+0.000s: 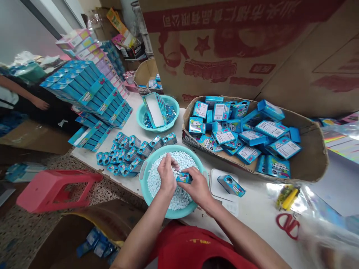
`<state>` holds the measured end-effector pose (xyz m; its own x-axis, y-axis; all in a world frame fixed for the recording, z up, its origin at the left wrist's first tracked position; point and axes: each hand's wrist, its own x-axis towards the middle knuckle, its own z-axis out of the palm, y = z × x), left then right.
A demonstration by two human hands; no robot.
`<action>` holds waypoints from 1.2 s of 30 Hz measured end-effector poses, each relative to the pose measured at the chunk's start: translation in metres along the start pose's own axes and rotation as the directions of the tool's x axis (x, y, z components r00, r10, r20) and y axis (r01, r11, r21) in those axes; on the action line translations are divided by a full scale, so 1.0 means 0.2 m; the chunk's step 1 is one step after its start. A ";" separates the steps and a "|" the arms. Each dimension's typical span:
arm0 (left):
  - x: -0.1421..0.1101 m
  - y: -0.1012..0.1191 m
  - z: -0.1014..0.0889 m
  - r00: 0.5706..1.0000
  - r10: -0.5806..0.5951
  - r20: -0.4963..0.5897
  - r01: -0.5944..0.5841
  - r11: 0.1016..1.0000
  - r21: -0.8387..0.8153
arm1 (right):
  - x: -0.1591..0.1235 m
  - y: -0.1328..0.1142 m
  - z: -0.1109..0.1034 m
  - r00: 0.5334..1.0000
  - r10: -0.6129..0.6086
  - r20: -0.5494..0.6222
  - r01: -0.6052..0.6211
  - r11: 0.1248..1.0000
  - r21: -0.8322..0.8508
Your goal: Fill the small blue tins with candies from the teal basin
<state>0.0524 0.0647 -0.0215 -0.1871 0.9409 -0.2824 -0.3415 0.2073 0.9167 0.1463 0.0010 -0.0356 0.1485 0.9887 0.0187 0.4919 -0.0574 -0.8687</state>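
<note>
Over a turquoise basin (143, 184) of small white candies (157, 177), my right hand (198, 186) grips a small blue candy box (183, 177) between thumb and fingers, tilted on its side. My left hand (167, 175) is cupped against the box's left end, fingers curled around a few white candies that show at the palm. The box's left end is partly hidden by that hand. To the right, another blue box (231, 185) lies on a white scale (217, 186). Left of the basin, several small blue boxes (123, 153) stand grouped on the table.
A cut-down carton (308, 164) of blue boxes lies behind right. A second turquoise basin (137, 116) holds blue-wrapped pieces and folded card. Stacked display boxes (92, 93) rise at left. Red scissors (288, 225) lie at right, a red stool (50, 190) at left. Another person's hand (40, 103) shows far left.
</note>
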 end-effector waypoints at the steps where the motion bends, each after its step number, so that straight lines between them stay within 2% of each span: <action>1: 0.00 0.00 0.00 1.000 -0.014 -0.002 0.014 1.000 -0.007 | 0.00 0.00 0.00 1.000 -0.004 0.003 0.004 1.000 0.003; 5: -0.01 0.00 0.01 0.999 0.015 0.029 -0.015 1.000 -0.021 | -0.01 0.00 -0.01 0.998 -0.052 -0.038 0.052 0.999 -0.002; 10: 0.01 -0.03 0.03 0.996 -0.077 0.053 0.078 0.997 -0.019 | -0.01 0.05 -0.01 1.000 -0.005 -0.002 0.005 0.999 0.047; 14: -0.02 0.06 0.04 0.985 -0.113 0.132 0.127 0.987 -0.099 | -0.02 0.07 -0.04 0.998 0.012 -0.057 0.003 0.970 0.243; 17: -0.01 0.16 0.03 0.965 -0.191 0.178 0.223 0.957 -0.184 | -0.04 0.07 -0.06 0.992 0.127 -0.022 -0.104 0.889 0.446; 19: 0.03 0.18 0.00 0.952 -0.233 0.198 0.278 0.930 -0.241 | -0.09 0.07 -0.11 0.977 0.204 0.054 -0.197 0.793 0.576; 21: 0.08 0.14 -0.05 0.942 -0.294 0.162 0.327 0.911 -0.252 | -0.17 0.10 -0.19 0.961 0.253 0.107 -0.261 0.715 0.649; 23: 0.13 0.04 -0.12 0.904 -0.418 0.094 0.428 0.893 -0.144 | -0.29 0.15 -0.31 0.949 0.311 0.040 -0.261 0.712 0.652; 24: 0.14 -0.02 -0.16 0.870 -0.487 0.075 0.491 0.870 -0.050 | -0.36 0.18 -0.39 0.934 0.353 -0.054 -0.241 0.735 0.634; 25: 0.13 -0.09 -0.19 0.839 -0.540 0.071 0.538 0.842 0.052 | -0.44 0.23 -0.46 0.898 0.399 -0.185 -0.214 0.765 0.608; 26: 0.12 -0.15 -0.22 0.818 -0.568 0.086 0.554 0.819 0.147 | -0.51 0.28 -0.53 0.835 0.441 -0.331 -0.192 0.795 0.576; 27: 0.11 -0.20 -0.24 0.816 -0.567 0.114 0.534 0.815 0.225 | -0.57 0.33 -0.59 0.746 0.481 -0.460 -0.188 0.816 0.547; 29: 0.07 -0.26 -0.27 0.849 -0.501 0.167 0.432 0.840 0.328 | -0.68 0.46 -0.68 0.555 0.537 -0.635 -0.219 0.831 0.512; 31: 0.05 -0.27 -0.27 0.863 -0.467 0.194 0.362 0.839 0.406 | -0.76 0.59 -0.72 0.424 0.554 -0.717 -0.262 0.832 0.488; 33: 0.06 -0.26 -0.25 0.838 -0.500 0.217 0.366 0.811 0.456 | -0.80 0.70 -0.71 0.353 0.557 -0.752 -0.296 0.829 0.475; 36: 0.08 -0.22 -0.22 0.803 -0.547 0.235 0.416 0.798 0.436 | -0.83 0.81 -0.65 0.317 0.572 -0.756 -0.314 0.816 0.486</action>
<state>0.0243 0.0595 -0.0793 0.2534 0.7055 -0.6619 0.0512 0.6735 0.7374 0.3125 -0.1903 -0.1156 0.9774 0.1760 -0.1171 -0.0622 -0.2902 -0.9549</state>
